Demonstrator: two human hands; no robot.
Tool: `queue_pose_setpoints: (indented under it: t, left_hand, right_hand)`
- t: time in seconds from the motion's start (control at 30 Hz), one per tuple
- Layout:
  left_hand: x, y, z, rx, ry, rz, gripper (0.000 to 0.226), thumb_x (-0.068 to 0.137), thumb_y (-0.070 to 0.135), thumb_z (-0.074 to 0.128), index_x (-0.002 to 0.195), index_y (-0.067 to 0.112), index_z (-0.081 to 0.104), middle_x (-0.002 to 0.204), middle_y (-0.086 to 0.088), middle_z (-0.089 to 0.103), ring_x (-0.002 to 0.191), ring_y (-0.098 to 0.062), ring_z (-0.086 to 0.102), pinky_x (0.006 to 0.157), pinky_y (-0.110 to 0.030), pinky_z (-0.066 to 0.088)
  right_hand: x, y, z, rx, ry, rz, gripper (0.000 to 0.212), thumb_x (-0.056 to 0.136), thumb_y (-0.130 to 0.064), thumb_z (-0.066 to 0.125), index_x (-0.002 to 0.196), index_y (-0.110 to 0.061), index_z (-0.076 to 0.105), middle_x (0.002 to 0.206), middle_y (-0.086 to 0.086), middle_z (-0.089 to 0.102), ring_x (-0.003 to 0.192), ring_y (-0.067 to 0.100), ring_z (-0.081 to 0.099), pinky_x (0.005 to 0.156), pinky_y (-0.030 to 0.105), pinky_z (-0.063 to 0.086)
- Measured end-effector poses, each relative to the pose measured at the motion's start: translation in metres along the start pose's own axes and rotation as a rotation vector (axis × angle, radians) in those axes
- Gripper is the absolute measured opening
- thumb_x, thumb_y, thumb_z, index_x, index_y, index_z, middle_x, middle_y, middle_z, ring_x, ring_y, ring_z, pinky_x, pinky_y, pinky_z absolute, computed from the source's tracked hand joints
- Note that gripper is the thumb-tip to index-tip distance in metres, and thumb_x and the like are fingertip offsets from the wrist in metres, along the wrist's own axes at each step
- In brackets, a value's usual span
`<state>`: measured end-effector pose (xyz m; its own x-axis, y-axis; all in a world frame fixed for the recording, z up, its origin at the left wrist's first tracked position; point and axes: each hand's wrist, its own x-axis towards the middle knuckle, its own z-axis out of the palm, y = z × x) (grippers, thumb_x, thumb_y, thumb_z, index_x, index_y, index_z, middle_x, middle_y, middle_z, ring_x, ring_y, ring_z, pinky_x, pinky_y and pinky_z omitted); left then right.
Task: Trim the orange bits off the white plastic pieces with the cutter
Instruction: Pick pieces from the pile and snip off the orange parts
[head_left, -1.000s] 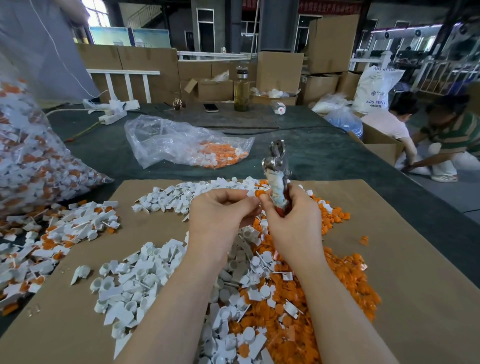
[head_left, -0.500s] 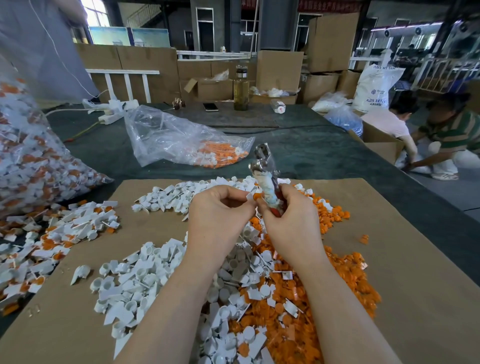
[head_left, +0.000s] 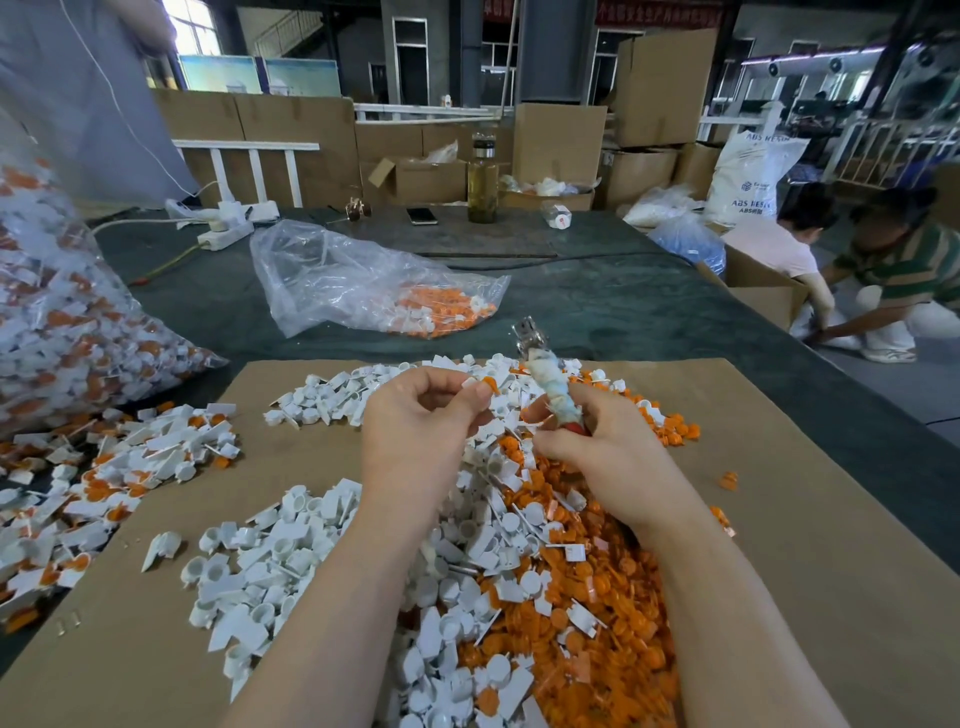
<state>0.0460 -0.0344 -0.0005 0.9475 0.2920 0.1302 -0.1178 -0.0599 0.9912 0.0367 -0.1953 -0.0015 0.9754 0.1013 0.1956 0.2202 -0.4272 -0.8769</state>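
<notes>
Two hands above the middle of the cardboard sheet (head_left: 831, 545), a little apart. Left hand (head_left: 421, 431) with curled fingers, pinching a small white piece with orange bit (head_left: 483, 385) at the fingertips; most of the white part hidden behind the fingers. Right hand (head_left: 602, 447) wrapped round the cutter (head_left: 550, 384), cloth-wound handle tilted up and away, metal head at the top; blades too small to make out, lower end of the handle hidden in the palm.

Under and between the forearms, mixed heap of white pieces and orange scraps (head_left: 519, 571), lower part cut off by the bottom edge of the view. White trimmed pile (head_left: 260, 561) just left of the left forearm. Untrimmed pieces (head_left: 130, 467) spilling from a big clear bag (head_left: 67, 322) at far left, cut off by the frame. Smaller clear bag with orange bits (head_left: 374, 291) beyond the sheet on the dark green table (head_left: 623, 306).

Bare cardboard at the right and at the near left of the sheet. Right table edge close to two crouching people (head_left: 883, 280) by a box.
</notes>
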Motion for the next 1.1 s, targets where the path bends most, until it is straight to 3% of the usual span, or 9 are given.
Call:
queue_pose_setpoints:
  t: [0.17, 0.3, 0.4, 0.63, 0.73, 0.8, 0.9, 1.03, 1.1]
  left_hand:
    - [0.002, 0.001, -0.003, -0.094, 0.007, 0.010, 0.010, 0.085, 0.008, 0.075, 0.080, 0.015, 0.069, 0.062, 0.006, 0.071, 0.061, -0.008, 0.071, 0.059, -0.015, 0.055]
    - [0.003, 0.001, -0.004, -0.107, -0.014, 0.052, 0.011, 0.086, 0.007, 0.074, 0.080, 0.015, 0.069, 0.061, 0.008, 0.070, 0.061, -0.005, 0.070, 0.060, -0.014, 0.054]
    - [0.002, 0.002, -0.004, -0.123, -0.029, 0.063, 0.012, 0.086, 0.007, 0.073, 0.079, 0.015, 0.068, 0.060, 0.009, 0.070, 0.060, -0.004, 0.069, 0.059, -0.013, 0.053]
    - [0.004, 0.002, -0.007, -0.198, -0.041, 0.048, 0.011, 0.087, 0.000, 0.070, 0.080, 0.010, 0.067, 0.060, 0.006, 0.067, 0.057, -0.008, 0.067, 0.061, -0.017, 0.056]
    - [0.004, 0.002, -0.007, -0.208, -0.046, 0.054, 0.013, 0.086, 0.000, 0.069, 0.079, 0.011, 0.067, 0.058, 0.007, 0.067, 0.057, -0.008, 0.067, 0.061, -0.019, 0.056]
    - [0.004, 0.001, -0.008, -0.219, -0.044, 0.052, 0.014, 0.086, -0.001, 0.069, 0.079, 0.011, 0.067, 0.058, 0.007, 0.067, 0.057, -0.008, 0.066, 0.060, -0.018, 0.056]
    - [0.005, 0.000, -0.009, -0.243, -0.049, 0.034, 0.013, 0.085, -0.002, 0.069, 0.079, 0.009, 0.067, 0.059, 0.006, 0.067, 0.056, -0.008, 0.066, 0.059, -0.018, 0.055]
    - [0.009, -0.001, -0.015, -0.296, -0.080, -0.082, 0.007, 0.085, 0.004, 0.069, 0.081, 0.009, 0.069, 0.067, 0.001, 0.073, 0.064, -0.011, 0.070, 0.064, -0.021, 0.058]
    - [0.017, -0.003, -0.026, -0.384, -0.037, -0.224, 0.004, 0.087, 0.006, 0.067, 0.091, 0.006, 0.068, 0.078, -0.004, 0.077, 0.071, -0.013, 0.074, 0.062, -0.021, 0.058]
  right_hand:
    - [-0.002, -0.001, -0.005, -0.092, -0.169, 0.009, 0.019, 0.084, -0.018, 0.069, 0.098, -0.006, 0.064, 0.095, 0.017, 0.066, 0.086, 0.032, 0.062, 0.081, 0.051, 0.049]
    - [-0.002, 0.001, -0.004, -0.081, -0.259, 0.008, 0.007, 0.086, -0.017, 0.069, 0.089, -0.017, 0.062, 0.069, -0.011, 0.061, 0.059, 0.003, 0.055, 0.059, 0.022, 0.044]
    - [-0.002, 0.001, -0.004, -0.045, -0.280, -0.001, 0.009, 0.087, -0.013, 0.067, 0.088, -0.020, 0.062, 0.061, -0.020, 0.057, 0.055, -0.003, 0.054, 0.053, 0.012, 0.041]
    - [-0.004, -0.004, 0.004, -0.082, -0.255, -0.009, 0.021, 0.086, -0.006, 0.061, 0.082, -0.026, 0.066, 0.073, -0.016, 0.063, 0.063, 0.003, 0.058, 0.060, 0.032, 0.049]
    - [-0.003, -0.005, 0.007, -0.115, -0.247, -0.021, 0.021, 0.086, -0.006, 0.059, 0.081, -0.026, 0.065, 0.080, -0.007, 0.064, 0.067, 0.019, 0.061, 0.067, 0.042, 0.053]
    - [-0.003, -0.005, 0.008, -0.147, -0.239, -0.044, 0.018, 0.088, -0.009, 0.059, 0.082, -0.026, 0.063, 0.081, -0.001, 0.065, 0.064, 0.019, 0.060, 0.061, 0.037, 0.051]
    - [-0.002, -0.003, 0.010, -0.157, -0.243, -0.056, 0.015, 0.089, -0.011, 0.058, 0.083, -0.024, 0.061, 0.073, -0.005, 0.059, 0.049, 0.001, 0.050, 0.045, 0.020, 0.039]
    - [0.000, 0.001, 0.013, -0.246, -0.191, -0.088, 0.003, 0.090, -0.023, 0.063, 0.090, -0.020, 0.063, 0.082, -0.003, 0.064, 0.070, 0.014, 0.060, 0.060, 0.036, 0.049]
    - [0.001, 0.004, 0.014, -0.275, -0.128, -0.100, 0.005, 0.089, -0.025, 0.064, 0.087, -0.021, 0.061, 0.078, -0.005, 0.062, 0.069, 0.015, 0.057, 0.059, 0.035, 0.045]
